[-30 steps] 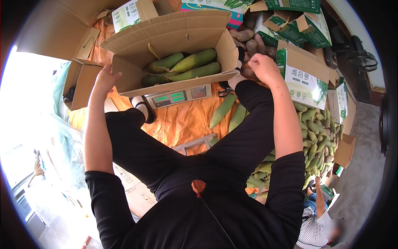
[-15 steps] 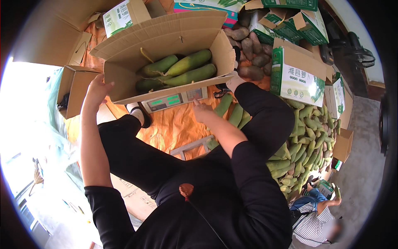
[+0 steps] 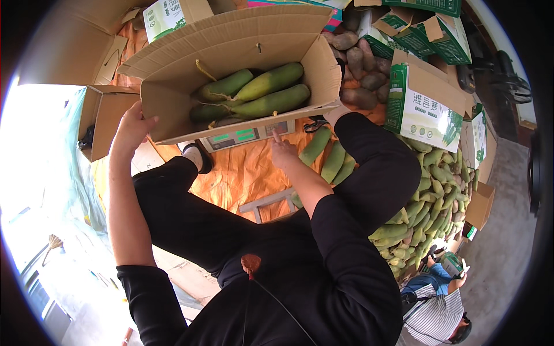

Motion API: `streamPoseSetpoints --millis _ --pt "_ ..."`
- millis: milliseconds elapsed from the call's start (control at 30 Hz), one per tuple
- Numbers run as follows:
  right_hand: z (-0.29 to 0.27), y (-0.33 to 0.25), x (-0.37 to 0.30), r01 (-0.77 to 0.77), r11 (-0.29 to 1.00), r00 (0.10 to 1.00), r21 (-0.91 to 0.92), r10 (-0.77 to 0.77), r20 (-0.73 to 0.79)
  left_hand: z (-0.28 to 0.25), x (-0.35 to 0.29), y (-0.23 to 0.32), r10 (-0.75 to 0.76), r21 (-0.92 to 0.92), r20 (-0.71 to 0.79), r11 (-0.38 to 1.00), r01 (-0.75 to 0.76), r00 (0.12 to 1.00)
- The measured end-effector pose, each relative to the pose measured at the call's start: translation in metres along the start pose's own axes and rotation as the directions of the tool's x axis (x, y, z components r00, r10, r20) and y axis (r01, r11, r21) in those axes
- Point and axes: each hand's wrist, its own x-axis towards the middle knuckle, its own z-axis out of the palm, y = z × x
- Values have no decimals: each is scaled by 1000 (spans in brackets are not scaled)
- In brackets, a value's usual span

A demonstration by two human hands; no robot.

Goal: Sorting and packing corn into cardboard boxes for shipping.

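Note:
An uncovered cardboard box (image 3: 190, 49) rests on a digital scale (image 3: 234, 138) with green lit digits. Inside it lie several long green radishes (image 3: 271, 101), with yellow cord ends showing through the box walls. My left hand (image 3: 133, 130) grips the box's near left corner, thumb along the front and the other fingers partly hidden at the side. At the scale's keypad, my right hand (image 3: 284, 151) points with its index finger stretched out and the rest loosely curled; it holds nothing. The fingertip is at the keys, though whether it presses one I cannot tell.
Loose green radishes (image 3: 316, 145) lie beside my right knee. A large heap of radishes (image 3: 430, 199) spreads to the right, below a white-and-green carton (image 3: 427, 109). Reddish-brown roots (image 3: 360, 98) lie behind. An empty carton (image 3: 112, 124) stands left. Another person (image 3: 438, 305) is at lower right.
The view has shifted slightly. My right index finger has moved a little up over the scale's keypad. My left hand stays at the box corner, and the radishes lie as before.

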Motion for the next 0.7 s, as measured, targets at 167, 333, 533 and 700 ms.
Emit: streamPoseSetpoints --millis 167,333,533,700 --pt "6 0 0 22 1000 1000 11 -22 -1 2 -2 1 3 -20 -5 1000 -3 1000" --pt "6 -1 4 10 998 1000 -56 -9 14 2 -1 0 12 -39 5 999 -12 1000" --pt "2 0 1 18 1000 1000 -6 -18 8 1 -1 -3 24 -30 -11 999 -25 1000" --pt "-2 9 -2 59 993 994 106 -68 87 -2 2 -3 22 23 12 999 -22 1000"
